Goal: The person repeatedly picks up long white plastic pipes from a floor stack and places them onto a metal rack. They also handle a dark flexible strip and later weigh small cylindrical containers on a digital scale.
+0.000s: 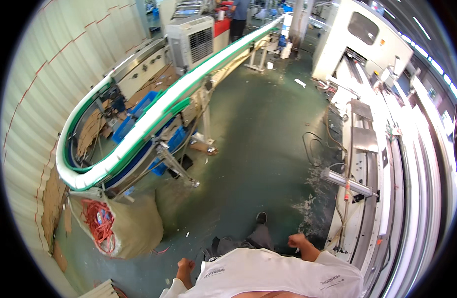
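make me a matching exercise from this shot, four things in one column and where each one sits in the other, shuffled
Things:
1. sack
2. conveyor
3. steel machine
4. shoe

Places:
A. along the right side
B. on the green floor, just ahead of the person
C. curving up the left side
D. lower left, below the conveyor's bend, red cord in its mouth

Pairs: 1-D, 2-C, 3-A, 4-B
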### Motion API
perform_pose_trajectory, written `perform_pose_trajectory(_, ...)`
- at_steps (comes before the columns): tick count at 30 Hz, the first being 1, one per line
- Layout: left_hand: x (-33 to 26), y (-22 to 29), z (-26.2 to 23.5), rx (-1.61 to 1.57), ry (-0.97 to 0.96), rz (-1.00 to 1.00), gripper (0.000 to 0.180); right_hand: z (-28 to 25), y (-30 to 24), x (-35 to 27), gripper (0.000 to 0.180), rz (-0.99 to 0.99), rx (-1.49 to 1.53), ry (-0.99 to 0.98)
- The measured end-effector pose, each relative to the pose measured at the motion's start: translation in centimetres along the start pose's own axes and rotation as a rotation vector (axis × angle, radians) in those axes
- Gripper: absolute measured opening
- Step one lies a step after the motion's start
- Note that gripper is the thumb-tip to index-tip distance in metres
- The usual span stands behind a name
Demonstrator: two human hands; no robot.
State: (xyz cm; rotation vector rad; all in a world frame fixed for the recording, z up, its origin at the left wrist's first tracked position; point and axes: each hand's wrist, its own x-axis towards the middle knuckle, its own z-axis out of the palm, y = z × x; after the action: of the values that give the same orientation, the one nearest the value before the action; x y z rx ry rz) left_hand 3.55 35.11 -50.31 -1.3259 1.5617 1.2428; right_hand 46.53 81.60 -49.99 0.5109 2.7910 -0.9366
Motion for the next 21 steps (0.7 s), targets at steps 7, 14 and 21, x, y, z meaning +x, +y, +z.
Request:
perform_pose_trajectory(7, -1.6, 2.9, -2.5, -0.284, -0.323, 0.238, 0.01, 2.9, -11.9, 18.6, 0.014, 0.125, 0.474, -0.144)
perform_pose_trajectory(14, -2.2, 2.4, -9.6, -0.508, -0.054, 0.22, 0.025, -2.9, -19.9, 38.5, 0.013, 0.802, 0.752, -0.243)
perform_pose_trajectory(21, -3.3, -3.3, -17.4, -0.992, 0.197, 0.068, 0.037, 5.4, -31.2, 54.4, 0.017, 0.645, 0.338, -0.6)
